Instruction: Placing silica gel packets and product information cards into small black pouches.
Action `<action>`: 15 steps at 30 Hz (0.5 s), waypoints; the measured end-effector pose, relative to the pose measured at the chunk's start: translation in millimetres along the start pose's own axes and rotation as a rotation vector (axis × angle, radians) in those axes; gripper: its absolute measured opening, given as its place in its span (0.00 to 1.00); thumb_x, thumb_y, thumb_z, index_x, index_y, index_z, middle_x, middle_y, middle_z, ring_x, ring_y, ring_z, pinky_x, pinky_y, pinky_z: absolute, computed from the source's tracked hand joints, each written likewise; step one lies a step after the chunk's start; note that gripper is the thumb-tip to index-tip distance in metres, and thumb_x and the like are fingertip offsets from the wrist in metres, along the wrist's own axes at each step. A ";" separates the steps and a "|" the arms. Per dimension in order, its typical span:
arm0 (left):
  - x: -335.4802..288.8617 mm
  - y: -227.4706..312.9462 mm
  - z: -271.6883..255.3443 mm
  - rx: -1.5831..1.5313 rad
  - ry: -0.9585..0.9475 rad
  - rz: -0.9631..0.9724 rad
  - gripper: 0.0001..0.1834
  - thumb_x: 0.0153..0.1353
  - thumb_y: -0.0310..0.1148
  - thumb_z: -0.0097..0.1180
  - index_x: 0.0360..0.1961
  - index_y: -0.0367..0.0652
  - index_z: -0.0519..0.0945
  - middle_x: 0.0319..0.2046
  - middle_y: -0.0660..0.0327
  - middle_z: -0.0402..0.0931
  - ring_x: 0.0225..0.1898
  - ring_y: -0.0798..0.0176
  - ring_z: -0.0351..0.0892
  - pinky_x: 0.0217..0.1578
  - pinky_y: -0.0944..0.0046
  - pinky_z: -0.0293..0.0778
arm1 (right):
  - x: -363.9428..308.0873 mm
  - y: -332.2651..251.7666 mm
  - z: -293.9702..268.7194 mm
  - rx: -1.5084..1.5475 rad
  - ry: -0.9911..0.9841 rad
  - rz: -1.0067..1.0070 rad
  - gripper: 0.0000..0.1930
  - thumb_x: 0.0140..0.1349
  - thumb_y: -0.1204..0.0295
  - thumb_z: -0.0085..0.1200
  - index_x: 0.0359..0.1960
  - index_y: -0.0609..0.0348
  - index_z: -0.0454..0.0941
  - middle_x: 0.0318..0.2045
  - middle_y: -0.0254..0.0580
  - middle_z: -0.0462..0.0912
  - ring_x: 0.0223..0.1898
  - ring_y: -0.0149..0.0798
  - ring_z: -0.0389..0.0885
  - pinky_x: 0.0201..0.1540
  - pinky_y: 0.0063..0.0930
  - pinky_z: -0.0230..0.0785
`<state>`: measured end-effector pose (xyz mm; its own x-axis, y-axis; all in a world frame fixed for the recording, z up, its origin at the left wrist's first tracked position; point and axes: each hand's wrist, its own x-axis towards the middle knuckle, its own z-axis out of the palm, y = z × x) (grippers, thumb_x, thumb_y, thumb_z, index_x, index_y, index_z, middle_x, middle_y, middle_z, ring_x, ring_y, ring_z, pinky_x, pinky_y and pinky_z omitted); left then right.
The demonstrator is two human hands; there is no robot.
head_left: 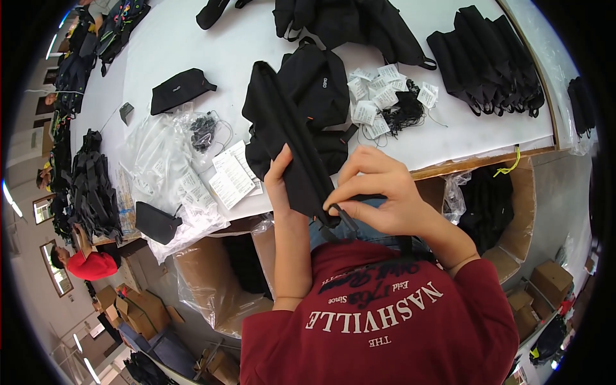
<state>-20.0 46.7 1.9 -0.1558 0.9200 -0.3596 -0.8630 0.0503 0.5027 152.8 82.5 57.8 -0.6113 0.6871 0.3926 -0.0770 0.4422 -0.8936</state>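
Observation:
A long black fabric pouch (301,160), with what looks like a zipper running along its edge, is held up slantwise over the table's near edge. My left hand (280,179) grips its left side, thumb on the front and the other fingers hidden behind it. At the pouch's lower end my right hand (378,189) pinches a small dark tab (347,219) between thumb and forefinger. Behind it lies a pile of black pouches (324,80). White printed tags (375,96) with tangled black cords (405,112) lie to the right of that pile.
Clear plastic bags (157,154) and printed papers (232,178) lie left on the white table (218,51). Two flat pouches (183,91) rest near the bags. A row of black pouches (484,61) lies far right. Plastic-lined cartons (212,273) stand below the edge. A person in red (95,262) is at left.

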 end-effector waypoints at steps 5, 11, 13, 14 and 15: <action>-5.5 -5.9 0.1 0.164 -0.083 0.047 0.14 0.62 0.40 0.49 0.25 0.43 0.65 0.19 0.67 0.57 0.21 0.70 0.55 0.23 0.70 0.54 | 14.4 -2.6 1.0 -0.031 0.154 0.033 0.06 0.47 0.79 0.62 0.28 0.55 0.82 0.26 0.33 0.75 0.30 0.36 0.70 0.33 0.27 0.63; 5.7 0.3 -15.9 -0.293 -0.413 -0.036 0.14 0.64 0.34 0.49 0.42 0.34 0.76 0.34 0.51 0.78 0.32 0.59 0.80 0.32 0.63 0.79 | 3.1 -4.7 5.8 0.095 -0.048 0.085 0.09 0.43 0.83 0.60 0.28 0.58 0.84 0.26 0.35 0.76 0.31 0.34 0.72 0.33 0.26 0.63; 1.4 -1.1 -13.8 -0.163 -0.258 0.023 0.13 0.65 0.35 0.48 0.41 0.35 0.76 0.29 0.53 0.76 0.27 0.62 0.76 0.27 0.66 0.75 | 1.2 -4.4 6.3 0.103 -0.036 0.110 0.08 0.45 0.83 0.60 0.28 0.59 0.84 0.26 0.35 0.75 0.32 0.33 0.72 0.33 0.24 0.65; 2.1 -2.5 -12.0 -0.175 -0.263 0.014 0.12 0.65 0.35 0.48 0.39 0.36 0.75 0.27 0.55 0.73 0.25 0.63 0.72 0.25 0.67 0.71 | 0.7 -4.2 6.9 0.104 -0.037 0.112 0.08 0.45 0.83 0.60 0.28 0.59 0.84 0.26 0.35 0.75 0.32 0.33 0.72 0.33 0.24 0.65; 2.3 -2.5 -9.6 -0.187 -0.269 0.004 0.12 0.65 0.36 0.47 0.37 0.37 0.75 0.25 0.57 0.71 0.24 0.64 0.68 0.22 0.68 0.68 | 0.8 -3.8 8.4 0.130 -0.032 0.138 0.07 0.46 0.83 0.60 0.28 0.59 0.83 0.26 0.35 0.75 0.32 0.32 0.72 0.33 0.23 0.65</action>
<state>-22.8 45.0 -7.7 -0.0481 0.9910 -0.1251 -0.9397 -0.0024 0.3419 146.1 76.6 59.7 -0.6476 0.7166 0.2589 -0.0903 0.2652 -0.9599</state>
